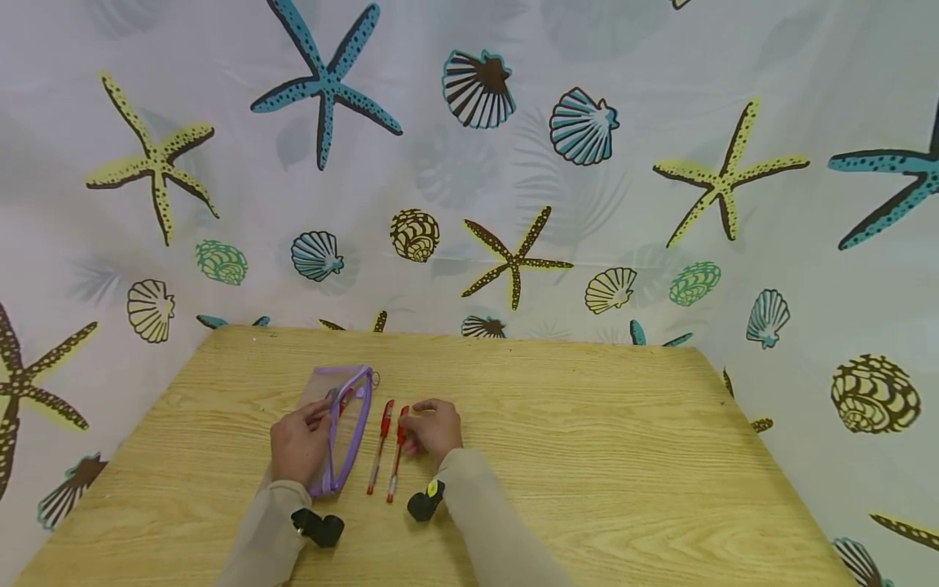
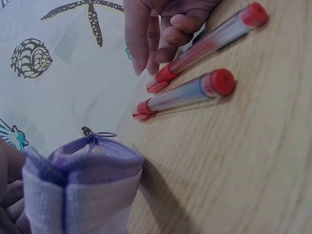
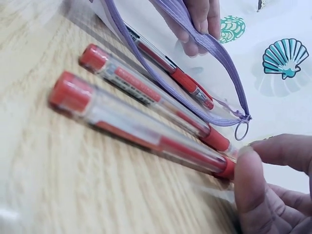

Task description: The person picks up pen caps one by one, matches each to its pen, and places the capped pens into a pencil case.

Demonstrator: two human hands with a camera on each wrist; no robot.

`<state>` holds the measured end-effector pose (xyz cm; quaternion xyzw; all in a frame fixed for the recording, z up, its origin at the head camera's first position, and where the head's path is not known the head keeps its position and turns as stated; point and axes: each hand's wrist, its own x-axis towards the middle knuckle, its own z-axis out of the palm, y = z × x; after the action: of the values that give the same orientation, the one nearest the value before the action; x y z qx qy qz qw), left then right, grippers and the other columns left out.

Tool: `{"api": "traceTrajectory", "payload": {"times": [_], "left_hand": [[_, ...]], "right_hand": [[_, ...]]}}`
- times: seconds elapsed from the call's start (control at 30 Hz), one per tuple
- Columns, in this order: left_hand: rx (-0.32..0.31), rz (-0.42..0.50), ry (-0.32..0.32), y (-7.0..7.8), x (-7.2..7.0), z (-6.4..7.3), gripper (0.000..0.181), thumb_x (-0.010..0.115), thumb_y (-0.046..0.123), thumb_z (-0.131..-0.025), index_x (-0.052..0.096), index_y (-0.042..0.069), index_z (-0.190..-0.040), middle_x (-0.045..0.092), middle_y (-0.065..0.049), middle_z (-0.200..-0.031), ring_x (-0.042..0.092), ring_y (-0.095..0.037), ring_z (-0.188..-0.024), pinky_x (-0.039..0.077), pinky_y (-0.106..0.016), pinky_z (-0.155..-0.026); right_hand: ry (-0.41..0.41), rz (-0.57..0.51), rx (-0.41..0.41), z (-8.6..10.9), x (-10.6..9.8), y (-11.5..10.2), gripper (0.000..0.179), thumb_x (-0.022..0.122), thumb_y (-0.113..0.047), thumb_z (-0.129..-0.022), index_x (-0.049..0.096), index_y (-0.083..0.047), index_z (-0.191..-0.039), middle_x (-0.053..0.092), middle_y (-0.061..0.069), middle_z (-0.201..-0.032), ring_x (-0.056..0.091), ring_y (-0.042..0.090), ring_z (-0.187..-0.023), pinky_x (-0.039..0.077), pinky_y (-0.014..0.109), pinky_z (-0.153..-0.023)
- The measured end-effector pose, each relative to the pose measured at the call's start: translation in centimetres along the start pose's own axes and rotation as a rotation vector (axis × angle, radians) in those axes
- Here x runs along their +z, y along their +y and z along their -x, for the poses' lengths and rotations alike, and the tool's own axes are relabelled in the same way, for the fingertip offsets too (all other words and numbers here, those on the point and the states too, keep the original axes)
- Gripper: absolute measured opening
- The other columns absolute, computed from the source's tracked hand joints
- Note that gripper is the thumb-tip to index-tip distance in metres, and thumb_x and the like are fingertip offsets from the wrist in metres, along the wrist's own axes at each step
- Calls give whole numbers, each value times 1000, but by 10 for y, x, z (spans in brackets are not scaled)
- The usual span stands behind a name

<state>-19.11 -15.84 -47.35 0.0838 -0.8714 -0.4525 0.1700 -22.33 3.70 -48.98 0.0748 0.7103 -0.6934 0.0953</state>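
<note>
A pencil case [image 1: 357,432] with purple zip trim lies on the left, its mouth spread wide. My left hand [image 1: 299,444] holds its far-left edge between thumb and fingers. Inside it, a red pen [image 3: 183,80] shows in the right wrist view. Two clear-barrelled red pens lie side by side on the wood, the left pen [image 1: 378,452] nearer the case and the right pen [image 1: 397,465] beside my right hand [image 1: 436,428]. Thumb and forefinger of that hand are right at the right pen's red cap, not closed round it.
The wooden table [image 1: 601,456] stretches away to the right. Behind it hangs a pale curtain [image 1: 411,163] printed with shells and starfish. A zip ring [image 3: 242,130] hangs at the far corner of the case. Each wrist wears a small black camera.
</note>
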Motion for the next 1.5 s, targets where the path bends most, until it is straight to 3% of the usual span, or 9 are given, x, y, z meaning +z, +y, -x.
{"api": "traceTrajectory", "payload": {"times": [0.37, 0.67, 0.9, 1.5], "left_hand": [[-7, -1, -18, -1, -1, 0, 27, 59, 4, -91, 68, -3, -116, 70, -22, -103, 69, -31, -91, 56, -35, -73], [-41, 8, -27, 0, 0, -1, 27, 60, 4, -91, 68, -2, -116, 70, -20, -104, 69, -29, -91, 53, -22, -68], [-43, 9, -36, 0, 0, -1, 28, 59, 3, -92, 67, -4, -117, 69, -22, -106, 68, -31, -92, 56, -35, -74], [-43, -19, -24, 0, 2, -1, 27, 59, 4, -91, 68, -3, -116, 70, -20, -104, 68, -29, -91, 56, -38, -75]], "right_hand": [[22, 118, 36, -3, 7, 2, 33, 75, 0, -78, 59, 3, -107, 68, 12, -64, 56, 11, -39, 52, 28, -42], [-3, 188, 15, -1, 7, -3, 9, 72, 3, -80, 64, 1, -85, 67, 11, -61, 60, 14, -41, 54, 31, -44], [-2, 237, 16, -2, 6, -3, 8, 73, 0, -80, 66, -2, -77, 65, 9, -57, 57, 11, -39, 53, 28, -43], [3, 121, 6, 1, 2, -1, 5, 69, -4, -84, 66, -1, -82, 62, 7, -58, 56, 10, -41, 53, 28, -44]]}}
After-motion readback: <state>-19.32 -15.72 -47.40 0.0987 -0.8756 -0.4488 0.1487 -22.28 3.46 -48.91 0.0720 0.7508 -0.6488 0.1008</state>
